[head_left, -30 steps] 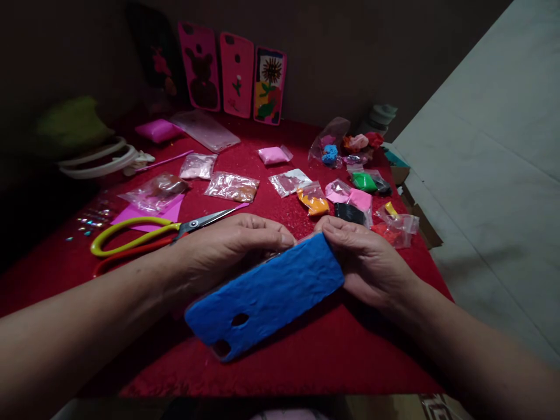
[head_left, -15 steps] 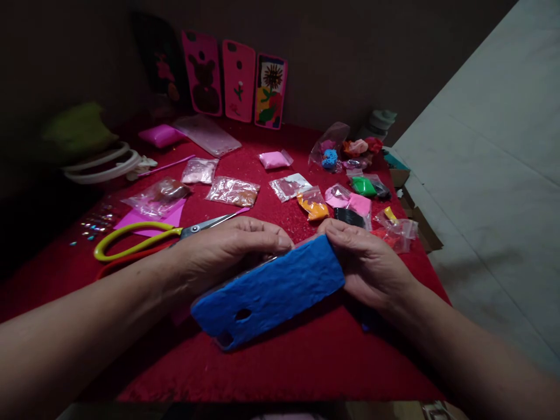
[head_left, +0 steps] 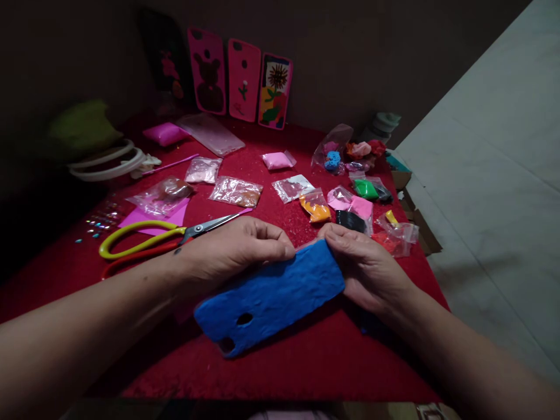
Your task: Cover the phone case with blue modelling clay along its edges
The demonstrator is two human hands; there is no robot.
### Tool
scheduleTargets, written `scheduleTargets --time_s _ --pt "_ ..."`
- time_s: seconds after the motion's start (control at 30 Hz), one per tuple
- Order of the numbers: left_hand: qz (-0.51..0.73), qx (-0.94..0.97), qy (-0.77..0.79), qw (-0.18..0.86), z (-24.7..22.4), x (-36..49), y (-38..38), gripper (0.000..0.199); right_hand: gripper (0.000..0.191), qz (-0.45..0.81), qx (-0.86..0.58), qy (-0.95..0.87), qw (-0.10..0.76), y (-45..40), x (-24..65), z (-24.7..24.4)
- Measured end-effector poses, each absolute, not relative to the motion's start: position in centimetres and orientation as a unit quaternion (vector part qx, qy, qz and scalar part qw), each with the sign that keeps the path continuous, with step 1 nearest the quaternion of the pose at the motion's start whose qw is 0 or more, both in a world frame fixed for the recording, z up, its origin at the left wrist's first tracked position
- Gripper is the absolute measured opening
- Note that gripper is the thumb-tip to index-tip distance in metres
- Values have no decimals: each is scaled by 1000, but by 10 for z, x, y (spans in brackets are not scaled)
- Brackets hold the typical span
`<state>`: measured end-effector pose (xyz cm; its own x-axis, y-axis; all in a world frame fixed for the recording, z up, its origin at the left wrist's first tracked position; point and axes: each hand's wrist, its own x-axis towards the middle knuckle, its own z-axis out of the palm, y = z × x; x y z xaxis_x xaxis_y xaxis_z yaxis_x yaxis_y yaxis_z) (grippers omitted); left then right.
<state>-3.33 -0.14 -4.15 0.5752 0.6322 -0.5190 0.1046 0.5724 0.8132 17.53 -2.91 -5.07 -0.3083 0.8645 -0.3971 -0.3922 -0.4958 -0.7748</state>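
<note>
A phone case (head_left: 275,294) covered in bumpy blue clay is held tilted above the red cloth, its two openings towards the lower left. My right hand (head_left: 363,262) grips its right end, thumb on the near top corner and fingers behind. My left hand (head_left: 249,248) is closed at the upper long edge, thumb and forefinger pinched there; its other fingers are curled and partly hidden. Just beyond my left wrist lie scissors (head_left: 188,233) with yellow and red handles.
Decorated phone cases (head_left: 245,81) lean on the back wall. A clear case (head_left: 212,134) lies before them. Several clay packets, such as an orange one (head_left: 315,207) and a green one (head_left: 365,188), are spread over the red cloth (head_left: 280,376). White rings (head_left: 109,166) sit at left.
My left thumb and fingers have shifted slightly along the upper edge, more tightly pinched now. The whole view has shifted a little; the case stays in my right hand.
</note>
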Motion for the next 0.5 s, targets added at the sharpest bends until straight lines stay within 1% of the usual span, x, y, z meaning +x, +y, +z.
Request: scheduleTargets --time_s 0.1,0.3,0.5 --pt "172 433 436 770 -41 -34 0 23 33 760 -416 -284 409 -29 175 -52" --pt "192 374 380 824 -45 -38 10 10 32 755 -423 -271 421 -22 178 -51" --pt "235 365 402 806 -45 -47 22 14 27 749 -426 -264 435 -14 186 -49"
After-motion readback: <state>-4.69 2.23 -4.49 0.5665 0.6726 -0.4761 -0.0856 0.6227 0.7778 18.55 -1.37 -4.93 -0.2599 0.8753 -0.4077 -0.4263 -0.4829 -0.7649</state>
